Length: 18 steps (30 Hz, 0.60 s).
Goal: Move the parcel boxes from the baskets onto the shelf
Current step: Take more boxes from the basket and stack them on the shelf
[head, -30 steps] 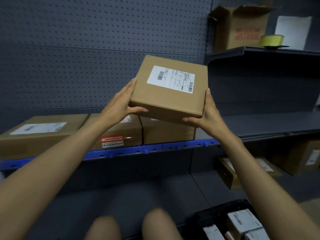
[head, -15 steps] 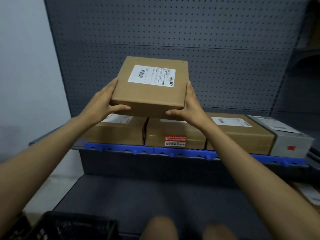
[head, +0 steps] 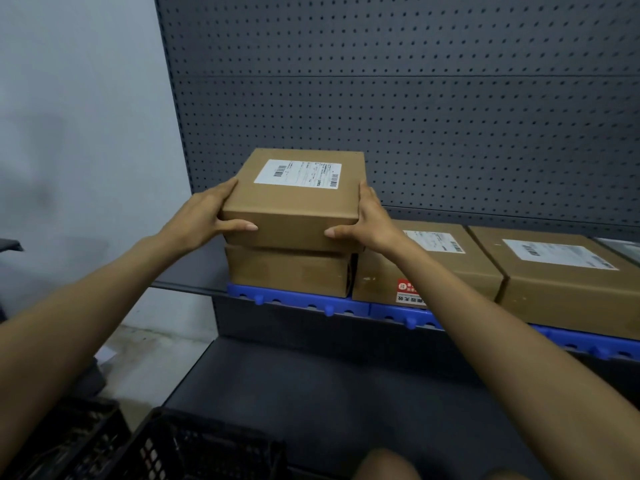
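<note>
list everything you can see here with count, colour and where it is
held parcel box: one, brown with white label, on top of the leftmost shelf box
boxes on shelf: three brown in a row, plus a sliver of a grey one at far right
shelf: one, dark grey, blue front strip
pegboard: one, dark grey, behind the shelf
lower shelf deck: one, dark grey, below
baskets: two, black, bottom left
wall: pale grey, left
hands: left hand and right hand grip the held box's sides, thumbs on its front
</note>
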{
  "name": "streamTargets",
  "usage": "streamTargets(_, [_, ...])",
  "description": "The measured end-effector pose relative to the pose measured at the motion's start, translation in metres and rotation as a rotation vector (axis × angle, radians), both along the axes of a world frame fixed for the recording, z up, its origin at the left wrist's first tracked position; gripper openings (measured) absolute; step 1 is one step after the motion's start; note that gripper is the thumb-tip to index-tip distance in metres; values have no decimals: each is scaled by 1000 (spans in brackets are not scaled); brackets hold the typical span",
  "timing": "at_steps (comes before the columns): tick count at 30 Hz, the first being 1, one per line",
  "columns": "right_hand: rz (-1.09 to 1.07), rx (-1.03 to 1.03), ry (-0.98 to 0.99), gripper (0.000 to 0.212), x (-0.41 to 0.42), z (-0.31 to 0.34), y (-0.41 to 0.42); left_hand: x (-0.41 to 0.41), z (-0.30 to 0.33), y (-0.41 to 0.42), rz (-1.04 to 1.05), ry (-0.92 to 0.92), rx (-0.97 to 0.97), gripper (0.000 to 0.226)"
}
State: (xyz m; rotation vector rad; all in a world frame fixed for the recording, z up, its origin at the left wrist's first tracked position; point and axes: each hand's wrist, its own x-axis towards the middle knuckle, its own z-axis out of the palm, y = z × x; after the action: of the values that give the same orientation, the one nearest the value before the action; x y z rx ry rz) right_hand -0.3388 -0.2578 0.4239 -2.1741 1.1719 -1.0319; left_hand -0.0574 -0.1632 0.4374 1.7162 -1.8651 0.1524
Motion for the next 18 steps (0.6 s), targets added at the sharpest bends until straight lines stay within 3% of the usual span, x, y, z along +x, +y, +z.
streamTargets(18, [-12, 217, 41, 109, 13, -6, -32, 28, -9, -47, -32, -59, 147, 92])
